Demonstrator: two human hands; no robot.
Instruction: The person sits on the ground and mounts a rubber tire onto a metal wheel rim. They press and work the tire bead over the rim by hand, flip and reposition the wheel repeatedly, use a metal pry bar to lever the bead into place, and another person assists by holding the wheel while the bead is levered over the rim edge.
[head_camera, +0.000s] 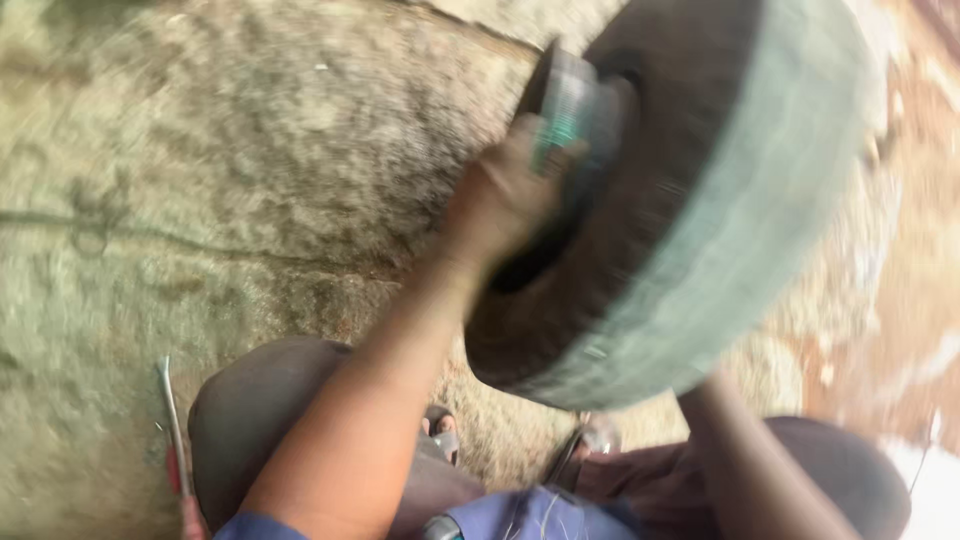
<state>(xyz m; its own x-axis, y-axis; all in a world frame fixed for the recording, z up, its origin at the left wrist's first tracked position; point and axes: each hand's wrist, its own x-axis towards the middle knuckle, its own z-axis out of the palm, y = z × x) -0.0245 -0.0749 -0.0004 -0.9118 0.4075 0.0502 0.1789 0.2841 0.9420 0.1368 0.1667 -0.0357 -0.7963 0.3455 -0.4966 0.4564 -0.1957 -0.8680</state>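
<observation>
At far left a thin metal rod with a red grip (172, 425) lies on the rough, sandy ground (200, 180), just beside the person's dark-trousered left knee (250, 400). A foot in a sandal (440, 435) shows between the knees. The left hand (500, 205) is raised, fingers curled closed around a small greenish object (567, 105) — blurred, kind not determinable — pressed against the sidewall of a large, worn black rubber tyre (690, 200). The tyre stands tilted above the lap, its pale dusty tread facing right. It hides the right hand: only the right forearm (740, 450) shows, running up beneath the tyre's lower edge — grip cannot be told. Ground at right is reddish and bright. Frame heavily motion-blurred.
</observation>
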